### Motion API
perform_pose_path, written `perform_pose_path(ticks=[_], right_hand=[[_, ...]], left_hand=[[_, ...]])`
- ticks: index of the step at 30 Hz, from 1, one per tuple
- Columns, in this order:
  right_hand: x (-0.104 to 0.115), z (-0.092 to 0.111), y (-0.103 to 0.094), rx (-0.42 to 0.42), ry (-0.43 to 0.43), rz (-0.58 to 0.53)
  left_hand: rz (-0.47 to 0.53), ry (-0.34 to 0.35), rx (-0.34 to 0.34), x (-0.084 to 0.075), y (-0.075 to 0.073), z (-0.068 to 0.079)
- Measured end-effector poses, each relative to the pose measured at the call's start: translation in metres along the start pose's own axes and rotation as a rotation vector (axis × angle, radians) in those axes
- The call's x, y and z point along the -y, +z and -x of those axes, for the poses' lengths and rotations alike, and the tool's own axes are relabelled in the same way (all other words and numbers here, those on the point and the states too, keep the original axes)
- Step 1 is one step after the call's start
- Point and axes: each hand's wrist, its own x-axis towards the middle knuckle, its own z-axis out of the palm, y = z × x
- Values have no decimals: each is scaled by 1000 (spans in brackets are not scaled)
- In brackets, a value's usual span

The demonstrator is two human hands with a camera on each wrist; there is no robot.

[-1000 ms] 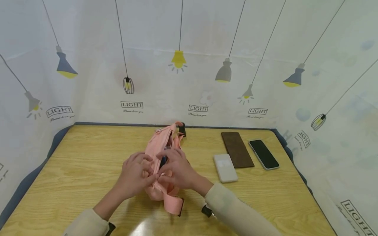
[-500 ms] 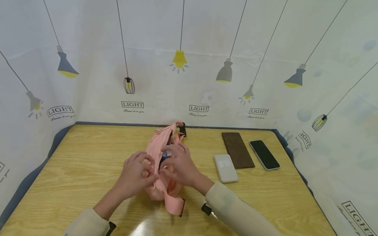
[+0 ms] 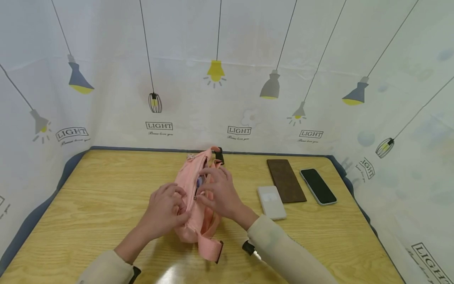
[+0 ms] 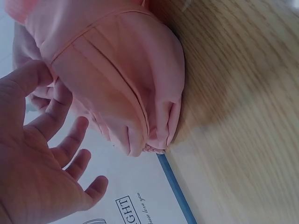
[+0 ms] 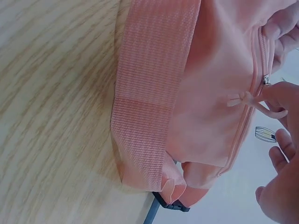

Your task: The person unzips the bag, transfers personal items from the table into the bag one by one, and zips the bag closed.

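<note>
A pink waist bag [image 3: 185, 175] stands on the table with its long zip opening facing up. My left hand [image 3: 164, 209] pinches the bag's fabric beside the zip, near the closer end. In the right wrist view, my right hand [image 3: 220, 193] pinches the zip's cord pull [image 5: 247, 99], close to the metal slider [image 5: 266, 79]. Beyond the slider the zip gapes, and something blue and whitish [image 3: 200, 182] shows inside; its kind is unclear. On the near side of the slider the teeth are joined. A wide pink strap [image 3: 210, 248] droops from the near end.
To the right lie a white rectangular power-bank-like block [image 3: 271, 203], a dark brown flat wallet [image 3: 286, 181] and a smartphone [image 3: 318, 186]. A black buckle [image 3: 219, 156] sits at the bag's far end. A lamp-printed curtain [image 3: 198, 102] borders the wooden table [image 3: 106, 189].
My right hand has moved away from me along the zip, drawing the slider with it, so the gap is shorter. The left hand has stayed nearly in place.
</note>
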Motion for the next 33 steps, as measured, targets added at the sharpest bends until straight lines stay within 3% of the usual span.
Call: perform_pose_path(ticks=[7,11,23,33], right_hand=[[1,-1,-1,15,22,-33],[1,-1,0,18,18,-9],[-12,-9,-2,22,74,67],[-37,-20,3,0,219,78]], left_hand=[[-22,-76,-58,-2,9,-8],[0,-52,-89,-5,10,-12],[29,1,-90,-6,11,-18],[36,36,-81,-8,12,-18]])
